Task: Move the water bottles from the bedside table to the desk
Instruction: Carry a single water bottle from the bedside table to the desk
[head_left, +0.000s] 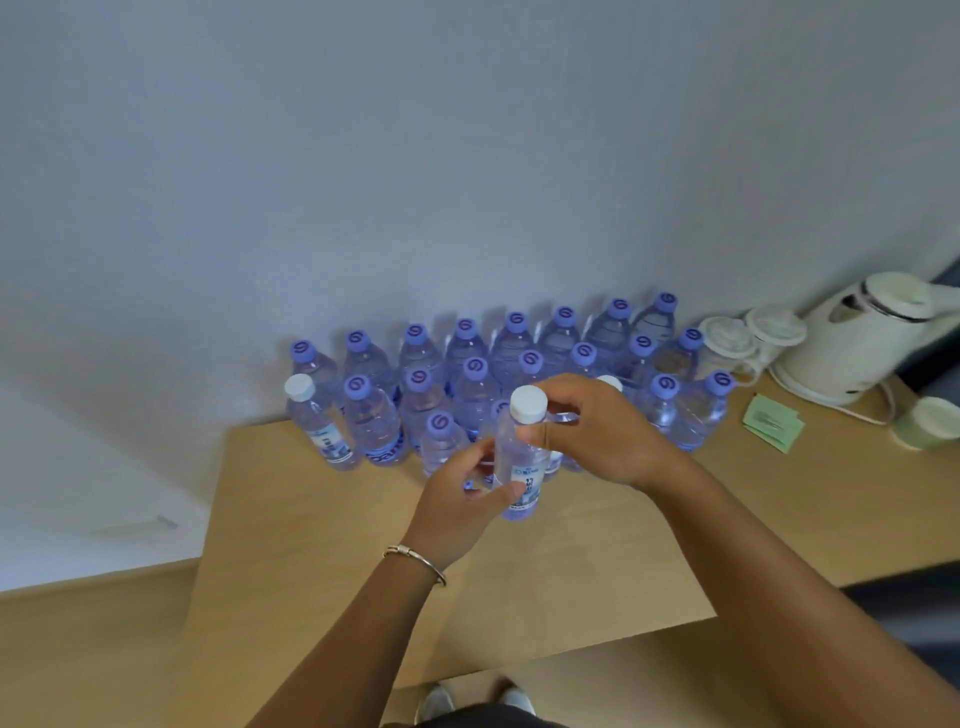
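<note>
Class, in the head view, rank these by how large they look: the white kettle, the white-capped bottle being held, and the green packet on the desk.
1. White kettle
2. White-capped bottle, though it is nearer the camera, so this gap is unsure
3. Green packet, clearly smallest

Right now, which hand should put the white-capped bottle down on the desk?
Probably the left hand. It grips the clear plastic white-capped bottle low on its body, just above the tan wooden desk. The right hand only holds near the neck, so it could let go first.
</note>
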